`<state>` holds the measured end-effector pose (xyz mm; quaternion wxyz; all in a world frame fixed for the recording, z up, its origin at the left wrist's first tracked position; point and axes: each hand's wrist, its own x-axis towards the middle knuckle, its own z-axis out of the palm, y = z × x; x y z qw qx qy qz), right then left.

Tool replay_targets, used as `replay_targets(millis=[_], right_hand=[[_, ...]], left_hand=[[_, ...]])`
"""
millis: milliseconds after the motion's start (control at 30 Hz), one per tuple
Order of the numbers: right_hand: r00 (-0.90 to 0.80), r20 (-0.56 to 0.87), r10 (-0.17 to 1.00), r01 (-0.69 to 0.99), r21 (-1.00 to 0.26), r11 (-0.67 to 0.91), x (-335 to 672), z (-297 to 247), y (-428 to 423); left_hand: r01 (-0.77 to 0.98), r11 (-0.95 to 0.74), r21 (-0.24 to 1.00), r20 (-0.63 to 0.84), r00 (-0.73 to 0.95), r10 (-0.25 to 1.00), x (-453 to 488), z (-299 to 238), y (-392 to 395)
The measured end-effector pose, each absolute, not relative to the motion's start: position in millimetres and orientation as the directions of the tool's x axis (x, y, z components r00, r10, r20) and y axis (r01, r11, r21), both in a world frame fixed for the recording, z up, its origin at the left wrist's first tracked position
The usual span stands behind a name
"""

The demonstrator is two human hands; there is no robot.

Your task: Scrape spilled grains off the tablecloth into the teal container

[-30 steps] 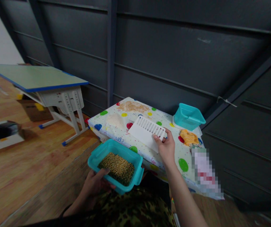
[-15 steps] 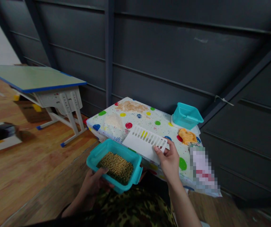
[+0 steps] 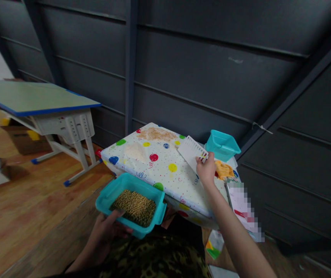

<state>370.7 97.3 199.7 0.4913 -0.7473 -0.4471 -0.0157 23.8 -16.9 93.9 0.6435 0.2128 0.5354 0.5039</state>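
Observation:
My left hand [image 3: 110, 227] grips the near left rim of a teal plastic bin [image 3: 110, 188], thumb over the edge, holding it in front of the table. Yellowish and green beans [image 3: 135, 207] cover its bottom. In my right hand [image 3: 206, 168] is a white plastic slotted scoop [image 3: 189, 152], pinched at its right end above the table. Its slots run along the far side. Close by on the right lie a crumpled orange cloth [image 3: 223, 170] and a second teal bin [image 3: 225, 146]. Two grain patches, a tan one [image 3: 156, 134] and a pale one [image 3: 135, 151], lie on the tablecloth.
The table [image 3: 165, 185] has a dotted white cloth. A clipboard with paper [image 3: 242, 208] lies at its right edge, partly blurred out. A green-topped desk [image 3: 35, 96] and a cardboard box [image 3: 23, 139] stand to the left. A dark panelled wall [image 3: 194, 69] rises behind.
My right hand has carried the slotted scoop up and away from the bin, toward the table's back right. The bean bin has shifted slightly left and down in view, still in my left hand.

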Motion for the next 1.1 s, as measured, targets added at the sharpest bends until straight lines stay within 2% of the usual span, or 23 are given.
replay_targets(millis=[100,300,433,600,1100], right_hand=[[0.585,0.452,0.673,0.696,-0.705,-0.131,373,194,114],[0.528,0.492,0.693,0.705,-0.708,-0.035,378,196,148],[0.507,0.482,0.714,0.717,-0.696,-0.039,374,200,164],[0.465,0.443,0.766,0.733,-0.678,-0.053,368,201,172],[0.311,0.438,0.843,0.765,-0.642,0.052,337,194,192]], left_hand=[[-0.418,0.371,0.830,-0.457,-0.126,0.880,22,91,-19],[-0.440,0.357,0.824,-0.462,-0.159,0.872,18,87,-18],[-0.447,0.368,0.815,-0.476,-0.156,0.865,15,84,-17],[-0.432,0.377,0.819,-0.477,-0.146,0.867,11,84,-18],[-0.452,0.376,0.809,-0.499,-0.189,0.845,12,88,-20]])
